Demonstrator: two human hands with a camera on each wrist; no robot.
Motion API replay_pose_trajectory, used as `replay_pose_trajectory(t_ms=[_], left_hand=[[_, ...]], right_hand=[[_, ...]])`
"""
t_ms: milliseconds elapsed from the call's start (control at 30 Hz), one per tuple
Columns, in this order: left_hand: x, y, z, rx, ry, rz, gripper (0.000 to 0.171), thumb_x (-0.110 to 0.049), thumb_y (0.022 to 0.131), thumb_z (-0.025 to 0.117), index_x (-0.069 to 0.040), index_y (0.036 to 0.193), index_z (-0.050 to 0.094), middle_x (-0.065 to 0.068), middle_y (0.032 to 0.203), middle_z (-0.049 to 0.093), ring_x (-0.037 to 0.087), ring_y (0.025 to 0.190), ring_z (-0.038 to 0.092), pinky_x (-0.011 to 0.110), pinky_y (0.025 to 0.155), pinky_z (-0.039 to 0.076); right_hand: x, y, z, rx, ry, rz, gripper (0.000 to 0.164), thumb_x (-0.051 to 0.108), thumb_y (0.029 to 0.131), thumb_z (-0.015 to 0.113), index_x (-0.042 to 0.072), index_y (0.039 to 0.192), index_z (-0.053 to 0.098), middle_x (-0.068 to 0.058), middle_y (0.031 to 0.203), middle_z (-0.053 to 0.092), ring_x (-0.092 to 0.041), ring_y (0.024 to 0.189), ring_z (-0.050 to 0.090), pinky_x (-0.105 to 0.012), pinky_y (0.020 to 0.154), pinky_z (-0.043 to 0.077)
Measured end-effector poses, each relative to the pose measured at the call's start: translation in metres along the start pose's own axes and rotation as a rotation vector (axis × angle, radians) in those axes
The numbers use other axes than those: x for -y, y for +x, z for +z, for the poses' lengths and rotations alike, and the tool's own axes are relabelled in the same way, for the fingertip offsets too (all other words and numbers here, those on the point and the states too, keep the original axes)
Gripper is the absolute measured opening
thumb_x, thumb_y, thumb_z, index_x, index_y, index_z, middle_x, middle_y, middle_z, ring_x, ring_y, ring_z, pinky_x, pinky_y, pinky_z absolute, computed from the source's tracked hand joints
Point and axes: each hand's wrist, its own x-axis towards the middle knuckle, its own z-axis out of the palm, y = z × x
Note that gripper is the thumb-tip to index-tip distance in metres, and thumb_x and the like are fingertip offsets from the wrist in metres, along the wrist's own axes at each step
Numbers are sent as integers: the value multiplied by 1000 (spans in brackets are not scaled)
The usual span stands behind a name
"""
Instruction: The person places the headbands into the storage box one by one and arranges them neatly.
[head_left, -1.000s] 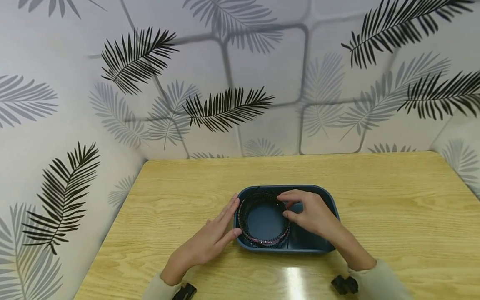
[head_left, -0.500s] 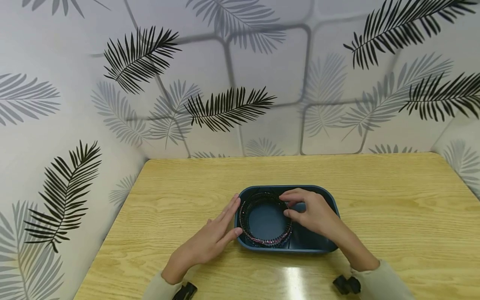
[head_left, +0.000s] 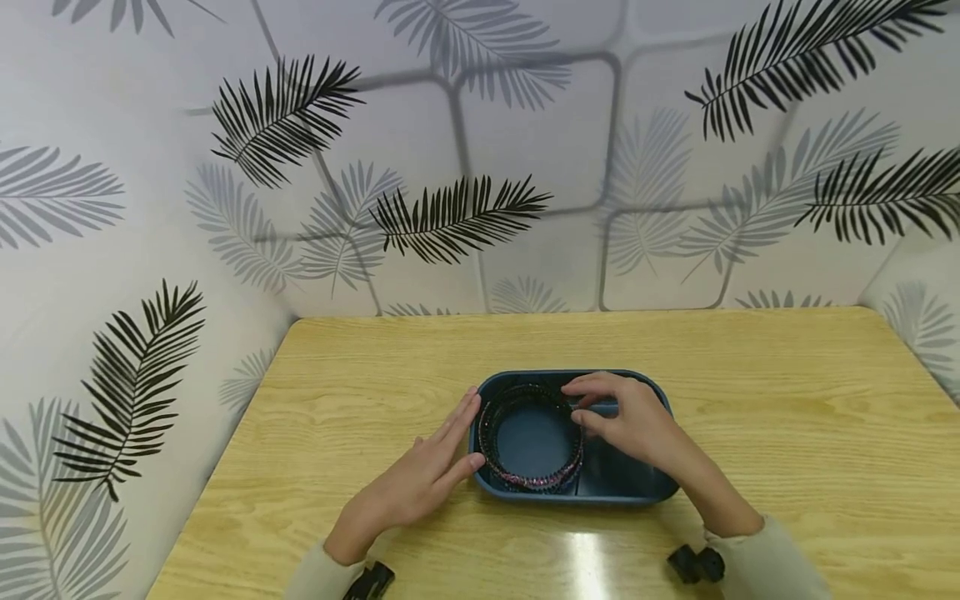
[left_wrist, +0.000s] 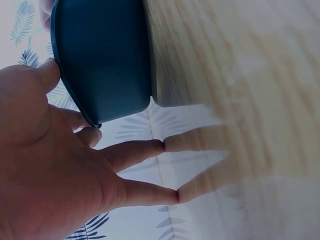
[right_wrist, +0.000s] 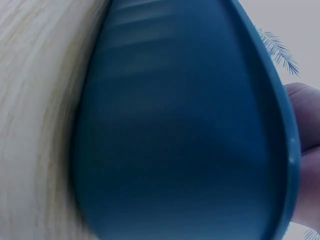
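Observation:
Several dark beaded hoops [head_left: 534, 482] lie stacked in the left part of a dark blue box [head_left: 630, 500], with pink glints along the front of the top one. Beside the box's left end is my left hand [head_left: 416, 483], fingers stretched out and thumb spread at the rim. In the left wrist view, two fingertips of this hand [left_wrist: 65, 160] rest on the table outside the box. Over the box, my right hand [head_left: 626, 421] has its thumb and index finger apart, tips right at the hoops' right edge. The right wrist view shows mostly the box's outer wall [right_wrist: 170, 120].
The box stands on a wooden table [head_left: 375, 392] against a wall [head_left: 525, 142] with a feather pattern. A divider [head_left: 578, 489] crosses the box right of the hoops. Black straps with mounts sit at both wrists.
My right hand has shifted slightly to the right, its fingertips drawing toward the outside of the hoops. The hoops, the box and my left hand keep their places.

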Motion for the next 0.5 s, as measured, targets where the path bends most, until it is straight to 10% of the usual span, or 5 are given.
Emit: replay_pose_trajectory(t_ms=[300, 500], left_hand=[[6, 3, 2, 7, -14, 8, 73, -47, 111, 39, -28, 166, -4, -17, 169, -11, 21, 155, 9, 83, 105, 16], [17, -3, -4, -19, -26, 33, 71, -45, 111, 40, -28, 166, -3, -12, 170, -6, 9, 155, 3, 49, 123, 18]], right_hand=[[-11, -8, -25, -102, 64, 22, 31, 5, 98, 70, 1, 129, 70, -19, 120, 68, -33, 88, 72, -30, 74, 60], [-20, -20, -46, -155, -41, 42, 29, 11, 100, 69, 9, 129, 71, -13, 118, 70, -19, 90, 72, -36, 81, 59]])
